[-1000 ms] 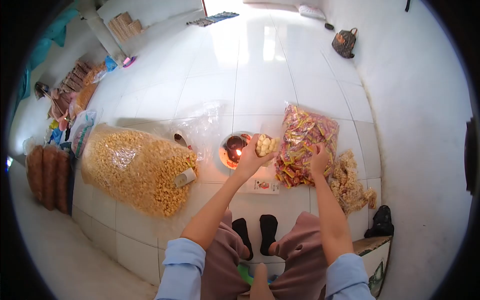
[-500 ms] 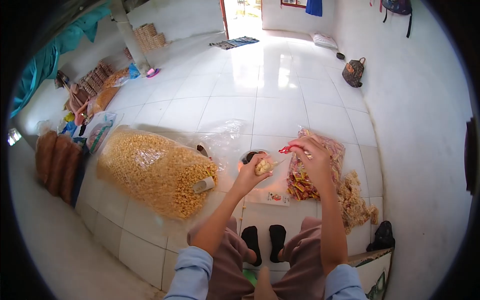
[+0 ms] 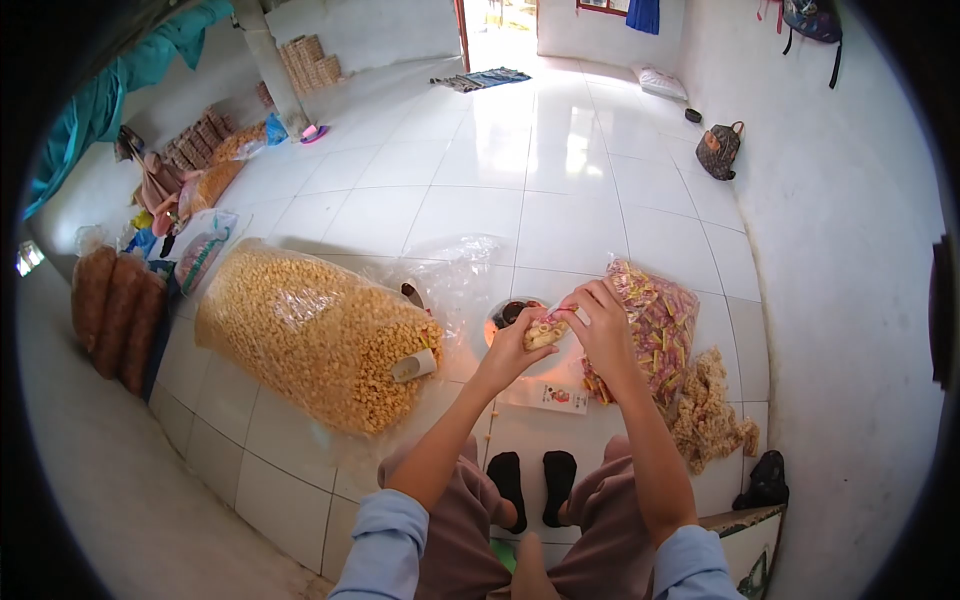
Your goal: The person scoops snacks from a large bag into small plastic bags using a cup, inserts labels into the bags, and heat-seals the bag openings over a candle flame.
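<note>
A small clear plastic bag (image 3: 543, 334) of pale yellow snack pieces is gripped in my left hand (image 3: 508, 360), its fingers closed round the side. My right hand (image 3: 604, 322) is closed at the bag's mouth, pinching a small red-and-pink packet (image 3: 554, 313) that is partly hidden by the fingers. Just beyond the hands is a round dish (image 3: 512, 312) with dark contents. Under them, on the floor, lies a white box (image 3: 562, 396) with a printed picture. To the right is a big clear bag (image 3: 660, 320) of pink and yellow packets.
At left lies a large clear sack (image 3: 290, 330) of yellow puffed snacks, with a white scoop (image 3: 410, 366) in its mouth. Brown crumbly snacks (image 3: 708, 415) lie at right. Tall brown-filled bags (image 3: 120, 310) stand far left. Another person (image 3: 160, 185) sits by the left wall.
My right hand has moved left and down, bringing the red packet from beside the bag to its mouth. My left hand still holds the bag, now tilted more toward the right hand.
</note>
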The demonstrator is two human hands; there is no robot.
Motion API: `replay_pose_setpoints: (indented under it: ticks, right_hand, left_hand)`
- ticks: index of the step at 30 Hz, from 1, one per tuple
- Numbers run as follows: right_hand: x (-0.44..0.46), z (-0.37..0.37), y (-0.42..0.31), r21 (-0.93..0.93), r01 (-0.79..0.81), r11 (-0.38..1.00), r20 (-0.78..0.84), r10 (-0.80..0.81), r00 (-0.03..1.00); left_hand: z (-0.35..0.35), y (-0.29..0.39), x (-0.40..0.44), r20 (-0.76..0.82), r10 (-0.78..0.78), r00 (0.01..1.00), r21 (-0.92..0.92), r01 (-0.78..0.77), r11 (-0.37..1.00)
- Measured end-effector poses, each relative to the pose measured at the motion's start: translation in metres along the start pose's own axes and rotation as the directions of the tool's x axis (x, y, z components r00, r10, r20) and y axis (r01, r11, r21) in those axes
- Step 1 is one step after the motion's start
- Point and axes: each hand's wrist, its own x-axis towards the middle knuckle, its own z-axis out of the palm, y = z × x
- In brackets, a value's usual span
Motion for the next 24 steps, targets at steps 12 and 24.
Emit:
replay_pose_setpoints:
  ticks: [12,24]
  right_hand:
    - [-0.007,-0.007,0.009,0.158,-0.193,0.968,0.172,0.165,0.971]
    - [-0.011,-0.002,0.019,0.242,-0.189,0.952,0.197,0.143,0.97]
  left_hand:
    - [0.003,0.0,0.0,0.117,-0.013,0.993,-0.027,0.017,0.999]
    - [0.009,-0.014,0.008,0.061,-0.101,0.993,-0.095,0.106,0.99]
